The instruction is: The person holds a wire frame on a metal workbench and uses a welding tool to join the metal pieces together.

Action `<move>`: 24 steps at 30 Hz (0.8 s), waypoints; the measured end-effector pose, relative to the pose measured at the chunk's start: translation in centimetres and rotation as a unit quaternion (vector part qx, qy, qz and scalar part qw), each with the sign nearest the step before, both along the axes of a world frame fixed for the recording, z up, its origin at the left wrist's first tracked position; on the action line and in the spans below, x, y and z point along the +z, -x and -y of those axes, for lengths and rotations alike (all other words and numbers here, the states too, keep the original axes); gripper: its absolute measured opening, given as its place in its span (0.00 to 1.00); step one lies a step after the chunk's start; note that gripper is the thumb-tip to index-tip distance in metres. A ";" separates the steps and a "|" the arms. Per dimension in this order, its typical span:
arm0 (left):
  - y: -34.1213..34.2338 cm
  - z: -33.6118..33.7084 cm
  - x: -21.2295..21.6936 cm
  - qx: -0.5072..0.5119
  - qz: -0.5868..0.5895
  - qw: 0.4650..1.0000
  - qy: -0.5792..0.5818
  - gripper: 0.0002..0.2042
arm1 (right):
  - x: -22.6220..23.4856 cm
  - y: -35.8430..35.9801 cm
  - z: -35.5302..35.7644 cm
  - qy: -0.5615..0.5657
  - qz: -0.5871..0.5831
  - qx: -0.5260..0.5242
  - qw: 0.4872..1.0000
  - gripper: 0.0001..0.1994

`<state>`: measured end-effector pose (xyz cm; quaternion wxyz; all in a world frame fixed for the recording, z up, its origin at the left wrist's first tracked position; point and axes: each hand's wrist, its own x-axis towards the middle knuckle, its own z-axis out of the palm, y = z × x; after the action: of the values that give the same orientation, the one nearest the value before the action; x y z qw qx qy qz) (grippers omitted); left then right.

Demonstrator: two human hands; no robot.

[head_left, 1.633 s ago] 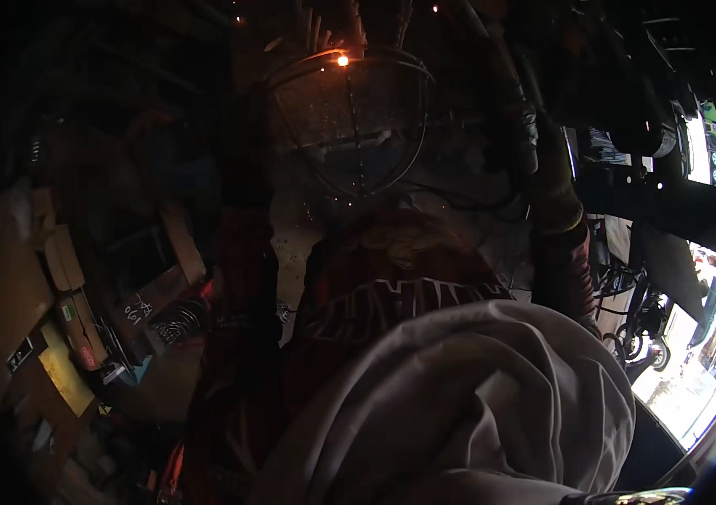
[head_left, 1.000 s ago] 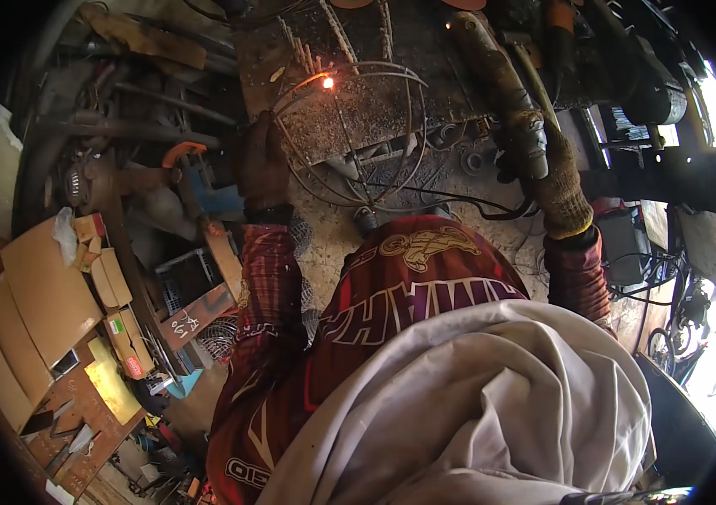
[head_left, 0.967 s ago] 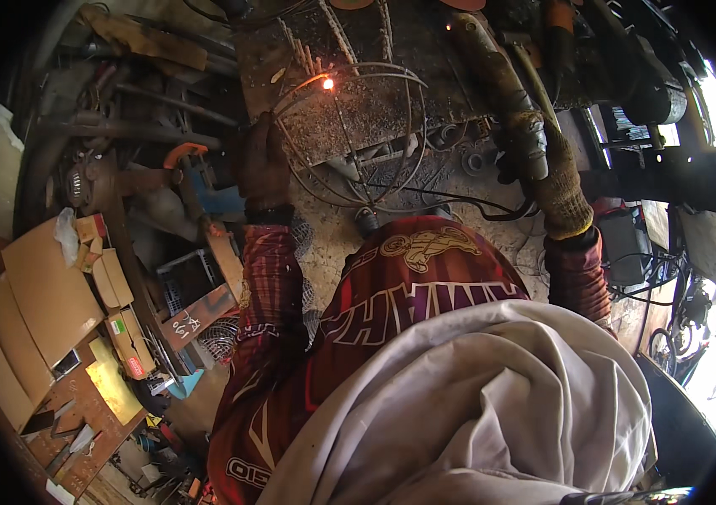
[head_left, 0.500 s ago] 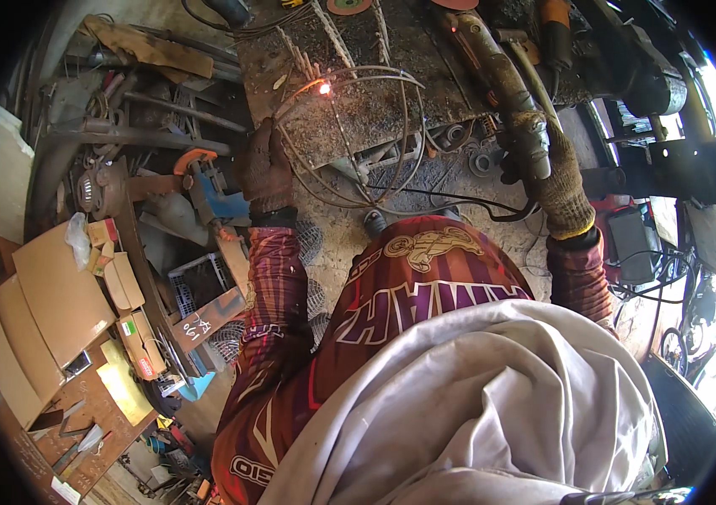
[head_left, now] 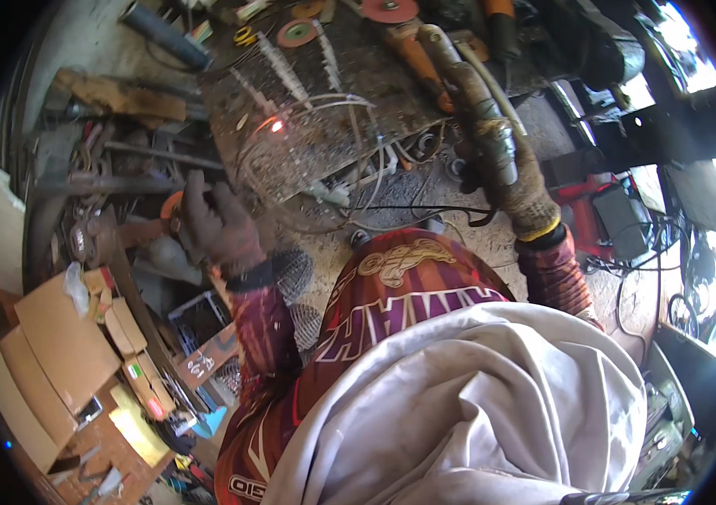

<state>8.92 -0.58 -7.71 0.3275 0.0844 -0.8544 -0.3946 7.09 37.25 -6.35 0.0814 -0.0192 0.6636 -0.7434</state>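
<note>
Left hand [head_left: 219, 219] empty beside wire frame [head_left: 341, 98]; right hand [head_left: 526, 181] grasps pipe-like tool [head_left: 480, 101]. Frame likely light, stiff; best held well clear of glowing spot [head_left: 277, 126].

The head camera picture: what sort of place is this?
Probably a metalworking shop, perhaps used for welding: a red-hot spot glows on a curved wire frame, and a round, grinding-type disc lies on a grimy worktable.
</note>
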 end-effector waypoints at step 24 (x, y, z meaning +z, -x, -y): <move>2.5 -33.6 2.6 -0.706 0.293 0.637 0.100 0.14 | -4.2 -11.2 -11.9 0.128 0.143 -0.129 0.973 0.47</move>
<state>6.43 33.07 -5.10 -0.3113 -0.4667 -0.7395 -0.3721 18.31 49.11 -10.52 0.0758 0.1622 0.5415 -0.8214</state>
